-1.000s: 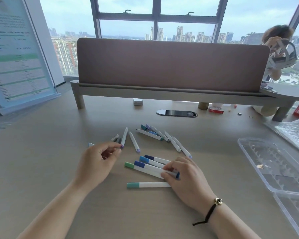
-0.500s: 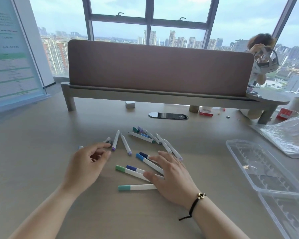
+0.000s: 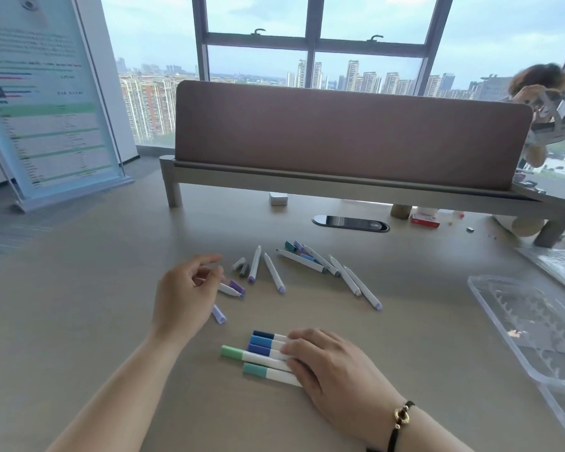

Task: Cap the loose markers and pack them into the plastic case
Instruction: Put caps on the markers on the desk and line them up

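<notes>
My right hand [image 3: 335, 367] lies over the white ends of several capped markers [image 3: 261, 349], which sit side by side with blue, green and teal caps pointing left. My left hand [image 3: 185, 296] is curled, its fingertips pinching a white marker with a purple cap [image 3: 234, 287]. A loose lilac cap [image 3: 219, 313] lies just below that hand. More loose markers [image 3: 310, 261] are scattered farther back, and two grey caps [image 3: 241, 265] lie beside them. The clear plastic case [image 3: 490, 308] lies open at the right with its ribbed slots showing.
A desk divider on a raised shelf [image 3: 340, 184] crosses the back of the table, with a black cable port [image 3: 349, 222] in front of it. A standing sign [image 3: 46, 102] is at the left, clear plastic wrap [image 3: 558, 265] at the far right, and another person [image 3: 548, 102] sits behind the divider.
My right hand has drawn the capped markers toward me and lined them up side by side. My left hand now shows a purple-capped marker at its fingertips, and a lilac cap is in view.
</notes>
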Demonstrator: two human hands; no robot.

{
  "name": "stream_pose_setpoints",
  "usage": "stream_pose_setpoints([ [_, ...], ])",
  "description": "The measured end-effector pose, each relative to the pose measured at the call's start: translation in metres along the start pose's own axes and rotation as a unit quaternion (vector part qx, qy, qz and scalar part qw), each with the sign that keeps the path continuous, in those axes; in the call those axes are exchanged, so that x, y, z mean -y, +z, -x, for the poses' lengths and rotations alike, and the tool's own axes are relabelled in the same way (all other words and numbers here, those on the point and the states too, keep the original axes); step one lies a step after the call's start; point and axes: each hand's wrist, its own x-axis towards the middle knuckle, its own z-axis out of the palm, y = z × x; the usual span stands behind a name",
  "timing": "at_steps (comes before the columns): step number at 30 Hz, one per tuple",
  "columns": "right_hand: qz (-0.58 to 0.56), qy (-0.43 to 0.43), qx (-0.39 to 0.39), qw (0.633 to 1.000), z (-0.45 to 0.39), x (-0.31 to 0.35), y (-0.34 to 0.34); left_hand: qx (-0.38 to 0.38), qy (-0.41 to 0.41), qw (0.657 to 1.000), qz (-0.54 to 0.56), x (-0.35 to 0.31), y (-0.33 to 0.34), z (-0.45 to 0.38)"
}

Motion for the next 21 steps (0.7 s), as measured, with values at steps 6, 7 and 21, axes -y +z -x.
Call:
stream_pose_setpoints([
  [6, -0.018, 0.053, 0.026, 0.998, -0.036, 0.009, -0.018, -0.031, -0.043, 0.999, 0.001, 0.008, -0.013, -0.015],
  [7, -0.019, 0.063, 0.019, 0.998, -0.048, 0.012, -0.020, -0.036, -0.053, 0.998, 0.005, 0.009, -0.016, -0.017],
  [21, 0.093, 0.137, 0.123, 0.978, -0.210, 0.030, 0.036, -0.111, -0.156, 0.975, 0.113, 0.027, -0.025, -0.031],
])
